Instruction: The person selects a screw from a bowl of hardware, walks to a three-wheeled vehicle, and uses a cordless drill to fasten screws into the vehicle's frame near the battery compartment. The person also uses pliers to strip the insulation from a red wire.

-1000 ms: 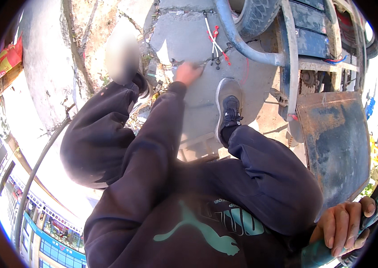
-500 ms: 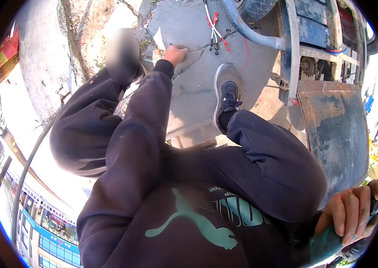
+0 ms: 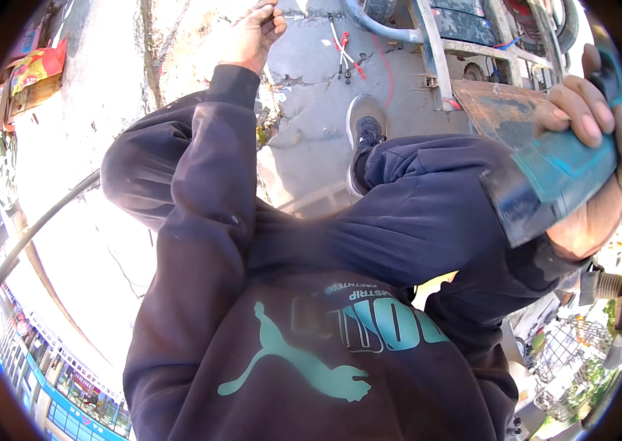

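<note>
The right hand [image 3: 581, 114] is closed around a teal and black power tool [image 3: 565, 173], which is above the right thigh [image 3: 429, 198]; its long axis slants from the black end at lower left toward upper right. The left hand [image 3: 252, 38] is well apart, at upper left, its fingers bent together; I cannot tell if they hold something small. This hand is nearer to the crossed cables [image 3: 342, 50], which lie on the pavement [image 3: 311, 147] to its right.

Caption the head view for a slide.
Right hand grips a teal-and-black tool; left hand hovers over sunlit ground.
</note>
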Demonstrator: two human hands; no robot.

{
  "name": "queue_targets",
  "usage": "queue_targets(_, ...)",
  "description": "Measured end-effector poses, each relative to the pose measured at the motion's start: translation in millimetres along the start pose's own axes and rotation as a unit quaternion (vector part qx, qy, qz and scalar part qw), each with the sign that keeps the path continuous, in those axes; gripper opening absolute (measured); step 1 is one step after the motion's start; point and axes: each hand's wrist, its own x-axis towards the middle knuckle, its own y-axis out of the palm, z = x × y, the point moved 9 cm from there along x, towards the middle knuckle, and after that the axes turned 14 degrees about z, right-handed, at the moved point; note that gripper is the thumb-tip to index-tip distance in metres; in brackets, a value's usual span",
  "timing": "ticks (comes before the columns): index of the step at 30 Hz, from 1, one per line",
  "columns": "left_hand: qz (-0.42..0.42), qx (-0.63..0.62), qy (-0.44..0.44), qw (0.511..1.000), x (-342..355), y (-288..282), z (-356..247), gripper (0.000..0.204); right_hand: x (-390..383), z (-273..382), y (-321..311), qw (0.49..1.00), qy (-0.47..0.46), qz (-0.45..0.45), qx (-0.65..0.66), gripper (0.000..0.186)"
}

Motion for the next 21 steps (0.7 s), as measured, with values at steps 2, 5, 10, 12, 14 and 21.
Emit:
queue_targets(2, 0.073, 0.032, 0.02, 0.997, 2.1, 63.9, -56.1, 0.024, -0.5, -2.6, 4.0, 1.0, -0.009, 0.004, -0.021, 0.046)
queue_targets(5, 0.052, 0.043, 0.024, 0.997, -34.4, 145.1, -112.3, 0.025, 3.6, -8.2, 4.9, 0.994, -0.053, -0.074, -0.067, 0.026)
queue_targets(10, 0.12, -0.136, 0.071, 0.981, -62.5, 224.1, -168.1, 0.027, 10.7, -18.1, 18.4, 0.972, -0.084, -0.139, -0.171, 0.029)
queue_targets(12, 0.164, -0.133, 0.098, 0.973, -62.6, 244.0, -185.5, 0.027, 13.3, -19.9, 26.3, 0.976, -0.087, -0.122, -0.161, 0.031)
queue_targets(14, 0.166, -0.112, 0.124, 0.972, -71.3, 255.6, -201.8, 0.027, 13.6, -23.5, 40.7, 0.974, -0.085, -0.12, -0.17, 0.032)
queue_targets(21, 0.181, -0.075, 0.131, 0.972, -73.8, 281.1, -233.9, 0.027, 10.1, -21.9, 47.7, 0.968, -0.08, -0.082, -0.223, 0.033)
